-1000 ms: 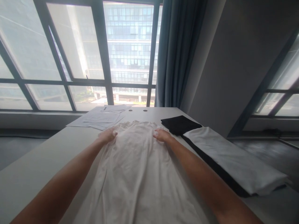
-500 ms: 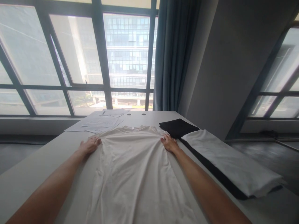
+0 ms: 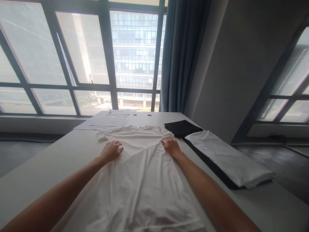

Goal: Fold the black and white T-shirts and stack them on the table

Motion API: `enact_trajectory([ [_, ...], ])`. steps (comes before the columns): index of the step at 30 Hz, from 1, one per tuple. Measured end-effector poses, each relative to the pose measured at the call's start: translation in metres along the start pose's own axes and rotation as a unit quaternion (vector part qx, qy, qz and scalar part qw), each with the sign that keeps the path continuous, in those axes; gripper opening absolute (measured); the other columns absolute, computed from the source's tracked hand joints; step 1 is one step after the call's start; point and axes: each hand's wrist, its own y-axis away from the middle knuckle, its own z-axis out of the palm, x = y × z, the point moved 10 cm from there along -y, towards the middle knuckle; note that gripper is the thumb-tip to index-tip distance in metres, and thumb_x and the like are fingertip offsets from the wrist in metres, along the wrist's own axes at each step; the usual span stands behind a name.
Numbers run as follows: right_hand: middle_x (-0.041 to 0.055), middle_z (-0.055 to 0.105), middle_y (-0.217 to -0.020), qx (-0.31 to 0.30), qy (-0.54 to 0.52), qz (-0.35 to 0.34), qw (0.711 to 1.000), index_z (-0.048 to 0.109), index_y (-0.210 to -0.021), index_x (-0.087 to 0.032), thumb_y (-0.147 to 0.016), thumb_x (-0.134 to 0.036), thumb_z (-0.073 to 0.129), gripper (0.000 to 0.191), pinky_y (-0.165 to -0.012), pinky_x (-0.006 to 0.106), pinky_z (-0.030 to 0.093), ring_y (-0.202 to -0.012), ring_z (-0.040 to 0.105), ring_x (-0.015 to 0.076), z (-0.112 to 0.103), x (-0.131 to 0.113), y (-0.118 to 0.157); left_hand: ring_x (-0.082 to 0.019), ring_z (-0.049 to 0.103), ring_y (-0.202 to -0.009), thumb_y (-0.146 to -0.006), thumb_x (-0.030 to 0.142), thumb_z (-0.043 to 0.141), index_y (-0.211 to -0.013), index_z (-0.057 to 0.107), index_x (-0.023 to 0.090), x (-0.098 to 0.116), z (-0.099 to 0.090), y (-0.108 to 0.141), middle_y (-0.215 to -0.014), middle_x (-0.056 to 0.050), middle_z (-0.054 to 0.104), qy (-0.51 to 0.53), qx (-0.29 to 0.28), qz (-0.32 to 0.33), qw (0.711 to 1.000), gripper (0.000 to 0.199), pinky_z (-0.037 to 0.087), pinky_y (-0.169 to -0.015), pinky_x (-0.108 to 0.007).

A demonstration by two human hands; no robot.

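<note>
A white T-shirt (image 3: pixel 142 167) lies spread out and wrinkled on the white table, its neckline at the far end and its lower part towards me. My left hand (image 3: pixel 112 150) rests on the shirt's left side, just below the short left sleeve, fingers slightly bent and apart. Over on the other side, my right hand (image 3: pixel 171 145) touches the cloth below the right sleeve, with its fingers spread and a little curved. Neither hand shows cloth gripped between its fingers. The undersides of the fingertips are hidden.
Loose papers (image 3: pixel 108 120) lie on the far left of the table (image 3: pixel 48 170). Along the right edge are a folded black cloth (image 3: pixel 182 128) and a folded white cloth (image 3: pixel 227 158) with black fabric under it. Windows and a blue curtain (image 3: pixel 184 58) stand behind.
My left hand has moved right and inward from beside the left sleeve onto the shirt. My right hand has shifted slightly left. The left sleeve now shows uncovered, and the shirt's lower left part spreads wider.
</note>
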Motion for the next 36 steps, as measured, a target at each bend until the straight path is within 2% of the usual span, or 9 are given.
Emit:
enact_trajectory([
  [2, 0.0082, 0.053, -0.143, -0.064, -0.032, -0.028, 0.997, 0.058, -0.133, -0.024, -0.1, -0.049, 0.036, 0.047, -0.109, 0.037, 0.034, -0.13, 0.049, 0.0233, 0.008, -0.015, 0.015, -0.028, 0.058, -0.12, -0.096, 0.043, 0.036, -0.12, 0.067, 0.021, 0.028, 0.005, 0.027, -0.131, -0.011, 0.064, 0.019, -0.021, 0.05, 0.998, 0.044, 0.039, -0.106, -0.041],
  [5, 0.0088, 0.038, -0.156, -0.164, -0.035, -0.055, 0.984, 0.048, -0.143, -0.026, -0.09, -0.065, 0.05, 0.067, -0.115, 0.044, 0.028, -0.142, 0.035, 0.0273, 0.021, -0.027, 0.043, -0.028, 0.048, -0.133, -0.098, 0.047, 0.031, -0.135, 0.056, 0.022, 0.034, 0.016, 0.06, -0.146, -0.011, 0.053, 0.044, -0.054, 0.06, 0.996, 0.051, 0.033, -0.112, -0.046],
  [7, 0.0115, 0.029, -0.16, -0.173, -0.008, -0.042, 0.984, 0.041, -0.149, -0.024, -0.089, -0.07, 0.047, 0.075, -0.116, 0.054, 0.02, -0.147, 0.024, 0.0311, 0.02, -0.023, 0.059, -0.028, 0.038, -0.142, -0.098, 0.05, 0.028, -0.144, 0.046, 0.021, 0.024, 0.021, 0.076, -0.155, -0.011, 0.041, 0.06, -0.072, 0.054, 0.994, 0.058, 0.025, -0.117, -0.05],
  [10, 0.0152, 0.032, -0.158, -0.123, 0.045, -0.019, 0.991, 0.042, -0.148, -0.02, -0.099, -0.061, 0.031, 0.065, -0.116, 0.06, 0.014, -0.147, 0.023, 0.0326, 0.005, -0.015, 0.077, -0.028, 0.03, -0.146, -0.097, 0.057, 0.026, -0.15, 0.04, 0.02, 0.007, 0.019, 0.096, -0.159, -0.012, 0.033, 0.071, -0.09, 0.049, 0.992, 0.066, 0.019, -0.12, -0.051],
  [13, 0.0153, 0.04, -0.154, -0.097, 0.037, -0.045, 0.994, 0.047, -0.145, -0.019, -0.099, -0.056, 0.035, 0.06, -0.116, 0.052, 0.022, -0.143, 0.033, 0.0301, -0.008, -0.02, 0.094, -0.03, 0.029, -0.147, -0.093, 0.065, 0.033, -0.149, 0.043, 0.019, 0.01, 0.008, 0.118, -0.159, -0.013, 0.033, 0.076, -0.095, 0.086, 0.989, 0.072, 0.02, -0.12, -0.048],
  [17, 0.0154, 0.036, -0.156, -0.179, -0.033, -0.097, 0.979, 0.047, -0.146, -0.017, -0.081, -0.067, 0.061, 0.083, -0.117, 0.04, 0.028, -0.144, 0.034, 0.0287, -0.003, -0.026, 0.118, -0.031, 0.03, -0.146, -0.082, 0.073, 0.052, -0.145, 0.048, 0.021, 0.032, -0.002, 0.147, -0.158, -0.013, 0.035, 0.116, -0.124, 0.172, 0.97, 0.082, 0.025, -0.119, -0.043],
  [28, 0.0138, 0.02, -0.163, -0.263, -0.081, -0.073, 0.959, 0.032, -0.155, -0.019, -0.048, -0.064, 0.086, 0.128, -0.122, 0.037, 0.019, -0.15, 0.018, 0.03, -0.011, 0.001, 0.161, -0.036, 0.007, -0.151, -0.061, 0.077, 0.072, -0.154, 0.031, 0.033, 0.017, 0.001, 0.187, -0.165, -0.009, 0.01, 0.136, -0.23, 0.157, 0.951, 0.111, 0.01, -0.121, -0.053],
  [33, 0.013, 0.019, -0.163, -0.29, -0.075, -0.05, 0.953, 0.034, -0.154, -0.019, -0.041, -0.059, 0.089, 0.132, -0.121, 0.036, 0.021, -0.149, 0.019, 0.0303, -0.015, 0.011, 0.171, -0.038, 0.004, -0.151, -0.055, 0.075, 0.076, -0.156, 0.025, 0.031, 0.008, 0.008, 0.196, -0.165, -0.013, 0.008, 0.132, -0.259, 0.156, 0.944, 0.121, 0.006, -0.119, -0.058],
  [36, 0.0128, 0.029, -0.16, -0.282, -0.086, -0.056, 0.954, 0.043, -0.15, -0.021, -0.04, -0.06, 0.089, 0.126, -0.12, 0.037, 0.024, -0.147, 0.027, 0.0318, -0.022, 0.01, 0.164, -0.038, 0.007, -0.151, -0.054, 0.075, 0.075, -0.155, 0.027, 0.033, 0.004, 0.012, 0.194, -0.165, -0.011, 0.011, 0.123, -0.263, 0.154, 0.945, 0.12, 0.01, -0.119, -0.056],
])
